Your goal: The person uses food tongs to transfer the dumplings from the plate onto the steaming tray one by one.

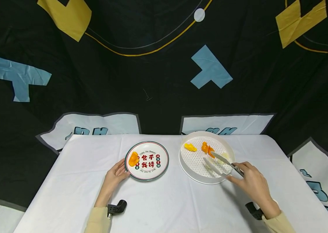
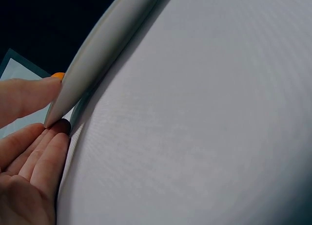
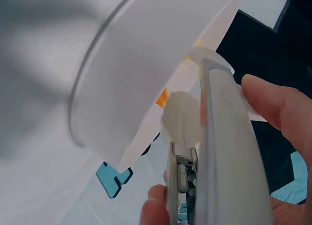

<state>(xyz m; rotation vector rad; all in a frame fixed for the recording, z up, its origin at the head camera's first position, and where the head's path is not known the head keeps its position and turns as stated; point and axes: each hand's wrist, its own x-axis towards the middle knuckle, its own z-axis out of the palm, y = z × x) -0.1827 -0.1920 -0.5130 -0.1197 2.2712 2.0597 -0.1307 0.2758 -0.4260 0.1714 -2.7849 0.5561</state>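
Observation:
My left hand [image 1: 117, 176] pinches the left rim of a round white plate [image 1: 158, 148] with red characters, thumb on top and fingertips at its underside in the left wrist view. An orange food piece [image 1: 133, 159] lies on the plate's left side. My right hand [image 1: 252, 183] holds a pair of tongs [image 3: 231, 142], their tips apart over a round white tray [image 1: 193, 158] with a dotted floor. Inside that tray are a yellow piece [image 1: 190, 147], orange pieces [image 1: 204, 147] and a pale piece [image 1: 224, 157] near the tongs. Whether the tongs touch any piece, I cannot tell.
A white cloth covers the table [image 1: 164, 207], with a strip of it between plate and tray. Behind it hangs a black backdrop [image 1: 158, 84] with blue and yellow shapes. Each wrist wears a black camera mount [image 1: 117, 207].

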